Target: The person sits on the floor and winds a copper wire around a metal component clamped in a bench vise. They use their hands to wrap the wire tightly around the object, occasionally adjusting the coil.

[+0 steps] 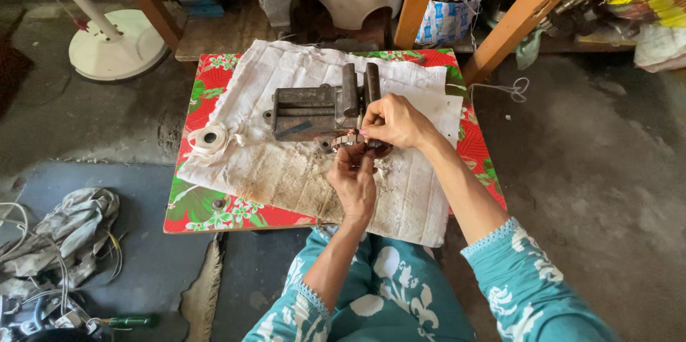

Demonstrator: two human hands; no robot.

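Note:
A grey metal bench vise point(321, 107) lies on a dirty white cloth point(286, 170) in the middle of a small low table. My right hand point(394, 122) rests against the vise jaws, fingers pinched on something small at the jaw. Just below, my left hand point(354, 179) is curled around a small round copper-coloured part point(348, 140) at the vise's near edge. Most of that part is hidden by my fingers.
A roll of white tape point(209, 138) sits at the cloth's left edge. The table has a red floral cover point(204, 206). A white fan base point(118, 43) stands back left, scissors point(516, 89) lie right, a green screwdriver point(132, 321) and rags lie bottom left.

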